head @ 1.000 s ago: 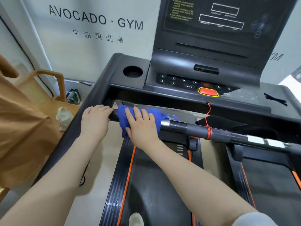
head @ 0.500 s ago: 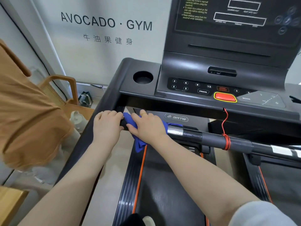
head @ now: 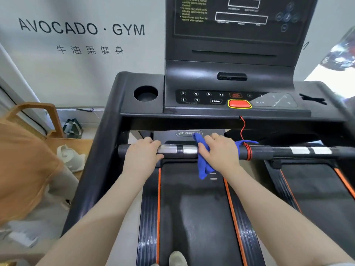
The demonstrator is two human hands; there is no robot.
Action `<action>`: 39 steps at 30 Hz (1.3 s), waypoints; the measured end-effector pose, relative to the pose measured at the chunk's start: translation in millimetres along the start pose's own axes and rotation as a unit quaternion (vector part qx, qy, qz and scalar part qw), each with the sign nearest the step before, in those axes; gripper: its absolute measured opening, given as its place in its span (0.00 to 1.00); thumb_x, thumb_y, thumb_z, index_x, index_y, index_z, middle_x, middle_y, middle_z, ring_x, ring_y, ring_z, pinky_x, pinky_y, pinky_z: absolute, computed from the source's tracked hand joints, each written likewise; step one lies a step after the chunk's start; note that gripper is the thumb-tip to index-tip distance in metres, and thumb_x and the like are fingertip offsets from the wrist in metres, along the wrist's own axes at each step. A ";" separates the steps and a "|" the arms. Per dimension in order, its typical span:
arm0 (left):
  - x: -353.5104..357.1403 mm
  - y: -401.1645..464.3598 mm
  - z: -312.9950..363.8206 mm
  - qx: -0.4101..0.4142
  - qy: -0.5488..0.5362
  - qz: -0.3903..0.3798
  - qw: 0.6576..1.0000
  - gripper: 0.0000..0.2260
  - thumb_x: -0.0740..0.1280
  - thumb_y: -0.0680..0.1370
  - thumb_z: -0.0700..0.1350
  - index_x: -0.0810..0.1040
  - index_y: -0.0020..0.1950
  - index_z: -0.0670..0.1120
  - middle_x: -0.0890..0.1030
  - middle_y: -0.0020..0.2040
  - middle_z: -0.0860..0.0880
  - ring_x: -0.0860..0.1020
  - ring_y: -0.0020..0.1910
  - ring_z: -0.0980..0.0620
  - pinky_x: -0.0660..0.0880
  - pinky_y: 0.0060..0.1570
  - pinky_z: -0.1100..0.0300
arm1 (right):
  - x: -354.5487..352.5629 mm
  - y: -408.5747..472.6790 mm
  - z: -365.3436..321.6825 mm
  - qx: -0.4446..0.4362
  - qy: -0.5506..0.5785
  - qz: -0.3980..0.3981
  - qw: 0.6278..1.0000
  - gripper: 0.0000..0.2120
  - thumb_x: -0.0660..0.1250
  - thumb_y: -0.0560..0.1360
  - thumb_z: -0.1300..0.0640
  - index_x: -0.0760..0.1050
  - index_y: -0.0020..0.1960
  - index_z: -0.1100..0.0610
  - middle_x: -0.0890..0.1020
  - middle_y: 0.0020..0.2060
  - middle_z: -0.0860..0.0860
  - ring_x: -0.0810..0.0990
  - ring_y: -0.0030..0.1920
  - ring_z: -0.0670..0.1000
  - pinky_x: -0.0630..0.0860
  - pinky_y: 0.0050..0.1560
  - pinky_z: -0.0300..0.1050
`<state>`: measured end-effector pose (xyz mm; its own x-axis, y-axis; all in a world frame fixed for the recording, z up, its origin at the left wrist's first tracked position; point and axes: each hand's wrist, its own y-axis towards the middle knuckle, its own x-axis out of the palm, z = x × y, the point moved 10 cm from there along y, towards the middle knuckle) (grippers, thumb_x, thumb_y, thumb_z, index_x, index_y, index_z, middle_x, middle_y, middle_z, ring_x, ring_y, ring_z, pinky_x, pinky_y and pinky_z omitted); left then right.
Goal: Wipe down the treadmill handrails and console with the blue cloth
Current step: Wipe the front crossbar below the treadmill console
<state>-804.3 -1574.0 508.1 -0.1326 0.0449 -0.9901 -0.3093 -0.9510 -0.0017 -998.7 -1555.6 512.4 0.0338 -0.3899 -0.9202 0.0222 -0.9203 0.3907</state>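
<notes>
On handrail (head: 257,153): right grip (head: 221,152) around blue cloth (head: 204,166)

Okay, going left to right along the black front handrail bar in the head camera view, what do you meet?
Left hand gripping the black handrail bar → two silver metal sensor plates → right hand holding the blue cloth on the bar → red coiled safety cord → two white tape patches.
</notes>
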 end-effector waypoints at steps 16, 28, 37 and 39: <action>0.7 2.5 -3.3 -0.017 -0.063 0.031 0.997 0.12 0.64 0.77 0.49 0.75 0.57 0.45 0.76 0.51 0.45 0.75 0.51 0.44 0.71 0.46 0.53 | 6.3 -1.7 -100.9 0.039 0.037 0.039 0.998 0.17 0.55 0.73 0.46 0.79 0.45 0.54 0.78 0.38 0.52 0.74 0.36 0.54 0.70 0.40 0.45; -1.5 2.4 -6.1 -0.050 -0.091 0.008 0.995 0.15 0.69 0.73 0.50 0.77 0.58 0.47 0.77 0.52 0.45 0.73 0.53 0.44 0.71 0.49 0.52 | -2.1 -3.6 30.2 0.054 0.039 0.028 0.997 0.17 0.54 0.69 0.49 0.74 0.33 0.58 0.74 0.27 0.52 0.73 0.27 0.56 0.62 0.30 0.43; -0.8 0.6 -7.5 -0.057 -0.106 0.039 0.992 0.19 0.71 0.72 0.49 0.74 0.61 0.46 0.79 0.53 0.46 0.76 0.54 0.44 0.71 0.51 0.52 | 7.5 6.0 -60.3 0.067 -0.027 -0.001 0.997 0.19 0.50 0.72 0.47 0.75 0.36 0.55 0.77 0.30 0.52 0.73 0.30 0.54 0.64 0.33 0.45; -0.9 -0.6 -9.1 -0.050 -0.131 0.038 0.989 0.14 0.67 0.75 0.44 0.73 0.59 0.45 0.80 0.52 0.44 0.76 0.52 0.43 0.72 0.49 0.52 | 10.6 11.5 -104.3 0.036 0.024 0.003 0.999 0.17 0.52 0.72 0.47 0.74 0.37 0.55 0.77 0.32 0.52 0.74 0.32 0.54 0.67 0.34 0.45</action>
<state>-795.4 -1576.3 507.7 -0.3950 0.0364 -0.9180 -0.1957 -0.9796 0.0454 -893.9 -1566.9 509.5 0.0820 -0.3955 -0.9148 -0.0509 -0.9184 0.3925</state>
